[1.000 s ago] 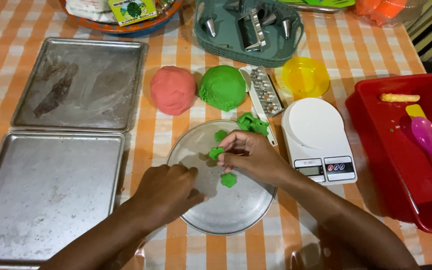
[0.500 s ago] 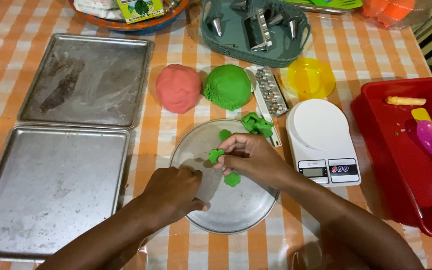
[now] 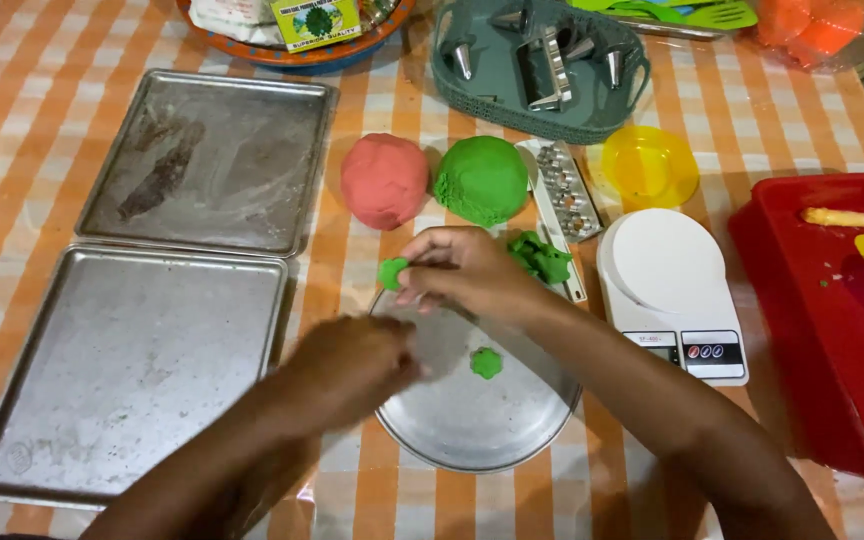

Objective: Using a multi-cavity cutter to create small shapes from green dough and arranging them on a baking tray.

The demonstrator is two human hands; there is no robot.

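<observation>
Pinching a small green dough piece [image 3: 391,272] between its fingertips, the right hand [image 3: 462,270] hovers over the far left rim of the round metal plate [image 3: 472,425], with the piece held just past the plate's edge. The left hand [image 3: 352,365] sits over the near left part of the same plate, blurred, its fingers curled downward; whether they grip anything cannot be told. A second small green dough piece [image 3: 486,362] lies flat on the plate, near the middle, apart from both hands. Just behind the right hand, a little heap of green dough scraps [image 3: 542,258] rests at the plate's far edge, beside a long white tray of metal cutters [image 3: 564,195]. Farther back stand a pink dough ball [image 3: 384,180] and a green dough ball [image 3: 482,180], side by side and almost touching. To the right sit a white kitchen scale [image 3: 667,285], a yellow bowl [image 3: 649,166] and a red tub [image 3: 822,310]. To the left lie two flat metal baking sheets [image 3: 132,370], one behind the other, on the orange-and-white checked tablecloth [image 3: 12,130].
</observation>
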